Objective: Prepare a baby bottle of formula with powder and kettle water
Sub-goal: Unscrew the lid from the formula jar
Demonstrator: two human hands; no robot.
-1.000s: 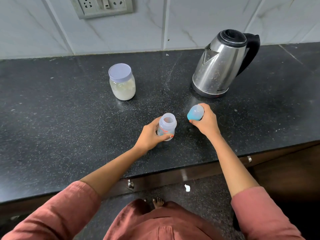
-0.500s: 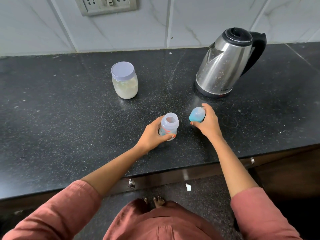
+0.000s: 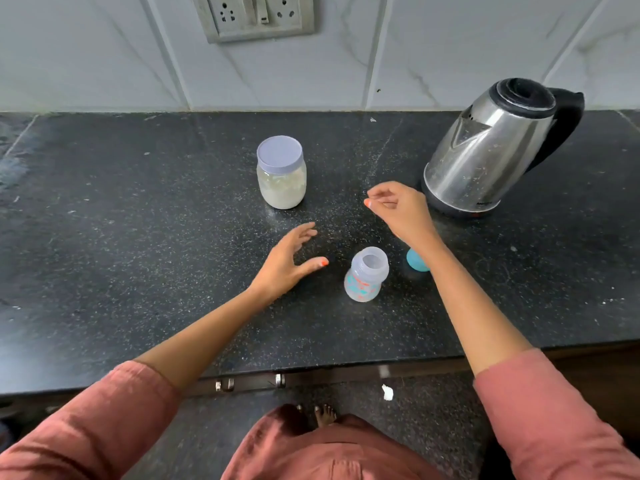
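The open baby bottle [image 3: 365, 275] stands uncapped on the black counter [image 3: 138, 254], clear with teal and orange print. Its blue cap [image 3: 416, 261] lies just right of it, partly hidden under my right forearm. A jar of white powder [image 3: 281, 173] with a pale lid stands behind, to the left. The steel kettle [image 3: 491, 150] with a black handle sits at the back right. My left hand [image 3: 287, 263] hovers left of the bottle, fingers spread, holding nothing. My right hand [image 3: 398, 209] is above the counter between jar and kettle, fingers loosely curled and empty.
A wall socket panel [image 3: 256, 15] is set in the tiled wall behind the counter. The counter's front edge runs below my forearms, with drawer handles [image 3: 225, 385] under it. A scrap of paper [image 3: 388, 391] lies on the floor.
My left hand let go of the bottle and moved left. My right hand set the blue cap down beside the bottle and rose toward the jar. The camera view shifted down and closer.
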